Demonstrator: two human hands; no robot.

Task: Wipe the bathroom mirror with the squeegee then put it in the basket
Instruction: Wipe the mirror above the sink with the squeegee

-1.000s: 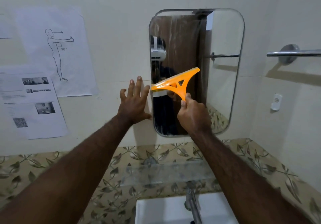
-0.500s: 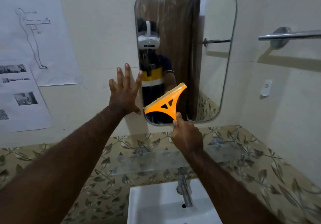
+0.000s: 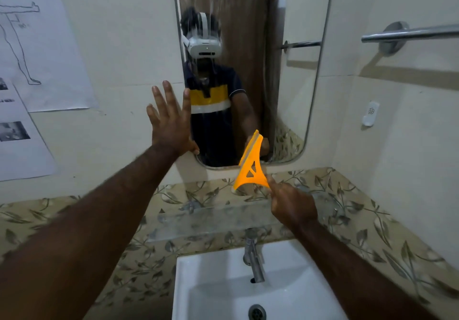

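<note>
Two hands, one squeegee. Right hand [image 3: 293, 205]: fingers curled, pinching the narrow handle tip of the squeegee [image 3: 250, 168] between thumb and fingers. Left hand [image 3: 171, 123]: spread wide and flat, fingers straight and pointing up, palm on the wall at the left edge of the mirror [image 3: 303, 21], thumb at its lower-left rim, holding nothing.

The squeegee is at the mirror's bottom edge, right of centre. Its upper end overlaps the glass and its lower part sits in front of the wall strip and tile band [image 3: 372, 220] below. The blade's long axis is steep, near upright, with the top leaning a little right. The handle tip points down and right into the right hand. Can't tell if the blade touches the glass.

The squeegee is orange plastic, a flat triangular body with cut-outs and a paler strip along the blade edge.

One mirror: tall rectangle, rounded corners, thin metal rim, streaked vertically. It reflects a person in a white headset and a dark shirt with yellow and white bands.

One clear glass shelf [image 3: 211, 218] sits below it. One white ceramic sink [image 3: 216, 282] is square-cornered, with one metal tap [image 3: 253, 257] and one drain.

One shiny metal towel bar [image 3: 409, 33] is on the right wall, with one small white wall fitting [image 3: 370, 113] beneath it. Two paper sheets are on the left wall: a line-drawn figure [image 3: 49, 46] and a printed page with photos [image 3: 19, 133]. The walls are matt cream and the tile band has a leaf pattern.
</note>
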